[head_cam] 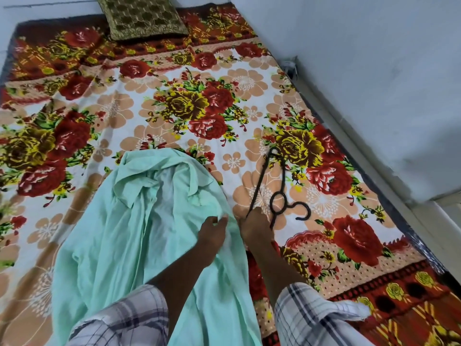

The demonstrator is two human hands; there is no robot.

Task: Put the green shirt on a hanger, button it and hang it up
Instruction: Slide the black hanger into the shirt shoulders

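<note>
A pale green shirt (139, 221) lies spread and crumpled on the bed, collar end away from me. My left hand (212, 233) rests on its right edge, fingers pinching the cloth. A dark hanger (278, 186) lies on the sheet just right of the shirt, its hook (303, 212) curling to the right. My right hand (257, 231) is closed around the near end of the hanger, beside the shirt's edge.
The bed has a floral sheet (224, 101) in red, yellow and peach. A brown patterned cushion (139, 16) sits at the far end. A pale wall (374, 71) runs along the bed's right edge.
</note>
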